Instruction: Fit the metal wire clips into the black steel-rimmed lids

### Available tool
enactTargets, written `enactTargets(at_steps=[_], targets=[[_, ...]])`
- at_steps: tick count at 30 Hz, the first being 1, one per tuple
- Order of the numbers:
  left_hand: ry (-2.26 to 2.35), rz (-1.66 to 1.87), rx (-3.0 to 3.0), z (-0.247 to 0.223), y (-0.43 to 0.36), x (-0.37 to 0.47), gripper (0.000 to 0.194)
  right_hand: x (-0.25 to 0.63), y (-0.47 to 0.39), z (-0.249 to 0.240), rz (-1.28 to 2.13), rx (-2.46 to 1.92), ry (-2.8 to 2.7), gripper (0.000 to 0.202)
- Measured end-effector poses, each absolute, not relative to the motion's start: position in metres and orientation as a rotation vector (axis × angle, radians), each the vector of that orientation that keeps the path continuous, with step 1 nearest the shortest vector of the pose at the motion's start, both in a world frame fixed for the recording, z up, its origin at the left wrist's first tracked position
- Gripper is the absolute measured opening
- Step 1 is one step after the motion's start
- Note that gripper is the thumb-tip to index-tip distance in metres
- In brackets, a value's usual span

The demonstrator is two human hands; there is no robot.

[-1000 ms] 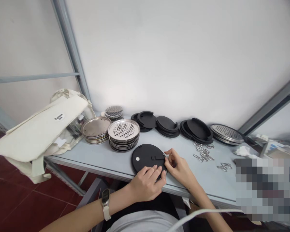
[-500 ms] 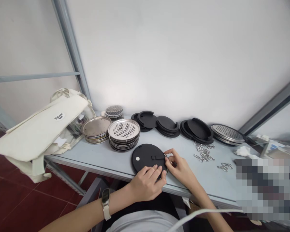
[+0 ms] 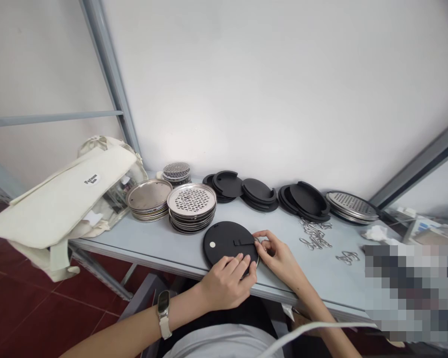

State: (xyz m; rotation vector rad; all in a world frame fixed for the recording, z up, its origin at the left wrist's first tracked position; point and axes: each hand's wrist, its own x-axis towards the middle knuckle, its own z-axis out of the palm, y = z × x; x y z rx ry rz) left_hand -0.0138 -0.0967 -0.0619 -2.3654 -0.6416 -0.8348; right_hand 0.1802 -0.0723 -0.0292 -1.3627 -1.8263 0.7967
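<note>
A black round plate (image 3: 227, 238) with a white dot and a narrow slot lies near the table's front edge. My left hand (image 3: 229, 281) holds its near side down, fingers bent over the top and thumb by the right rim. At the right rim, where the slot ends, my right hand (image 3: 278, 256) pinches with thumb and index finger. A glint of bent metal, seemingly a wire clip, shows between those fingers, mostly hidden. Loose wire clips (image 3: 315, 236) lie to the right, with a smaller group of clips (image 3: 347, 257) nearer me.
Behind the plate stand a stack of perforated metal grater discs (image 3: 192, 201) and a stack of plain metal lids (image 3: 149, 196). Black round holders (image 3: 259, 191) line the wall. Further right are graters in black frames (image 3: 353, 206). A cream bag (image 3: 63, 194) hangs over the left edge.
Hardly anything differs. My right fingers have shifted slightly at the plate's rim, while my left hand stays on the plate.
</note>
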Motion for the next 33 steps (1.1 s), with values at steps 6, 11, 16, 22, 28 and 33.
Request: enactTargets(at_steps=[6, 11, 16, 22, 28, 33], targets=[[-0.650, -0.799, -2.351, -0.0618, -0.0964, -0.0139, 0.032, 0.1796, -0.0729, -0.0314, 0.732, -1.334, -1.824, 0.029], [-0.644, -0.823, -2.356, -0.0599, -0.0965, -0.0139, 0.032, 0.1800, -0.0715, -0.0319, 0.728, -1.316, -1.832, 0.024], [-0.653, -0.828, -2.358, -0.0606, -0.0968, -0.0139, 0.033, 0.1788, -0.0736, -0.0289, 0.695, -1.332, -1.873, 0.026], [-0.647, -0.828, -2.368, -0.0610, -0.0968, -0.0143, 0.033, 0.1782, -0.0744, -0.0262, 0.651, -1.358, -1.926, 0.029], [-0.649, -0.828, -2.354, -0.0621, -0.0965, -0.0139, 0.032, 0.1799, -0.0737, -0.0273, 0.632, -1.393, -1.921, 0.030], [-0.654, -0.800, -2.356, -0.0632, -0.0966, -0.0140, 0.033, 0.1790, -0.0744, -0.0263, 0.610, -1.391, -1.918, 0.029]])
